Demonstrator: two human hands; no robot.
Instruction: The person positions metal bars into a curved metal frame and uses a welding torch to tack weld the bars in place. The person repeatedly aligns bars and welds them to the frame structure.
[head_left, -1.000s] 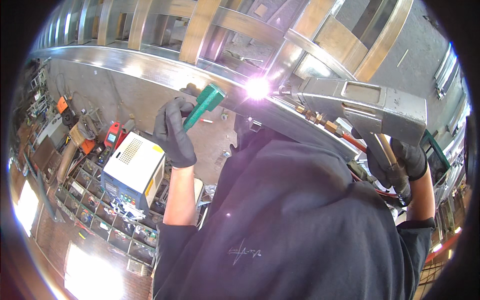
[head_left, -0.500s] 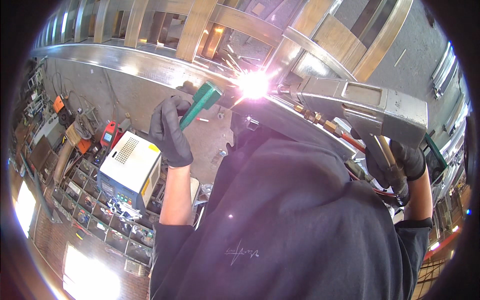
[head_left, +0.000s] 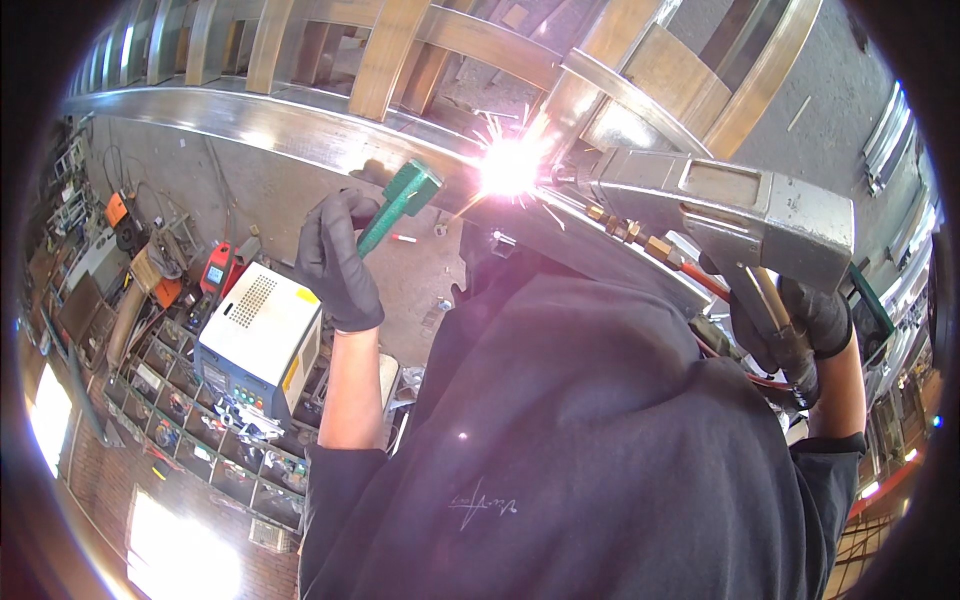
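My left hand [head_left: 342,262], in a dark glove, is closed round the handle of a green hammer-shaped tool [head_left: 408,190]. The blocky head of that tool is up beside the metal rail [head_left: 290,135]. At the right my gloved right hand [head_left: 795,322] grips a grey metal welding gun [head_left: 730,195] by its handle. Brass fittings [head_left: 627,232] and an orange hose run along the gun's underside. Its nozzle points left at a bright welding arc [head_left: 512,168] on the rail, and sparks fly from there. Glare hides the weld spot itself.
Upright metal slats [head_left: 380,60] of a frame stand beyond the rail. Below left are a white and blue machine box [head_left: 262,310], a red device [head_left: 220,268] and a compartmented rack [head_left: 230,460] of small parts. Metal lengths [head_left: 885,140] lie at the far right.
The arc glare and the spray of sparks have changed shape, with the glare slightly further left. The green tool and my left hand have shifted very slightly; my right hand looks still.
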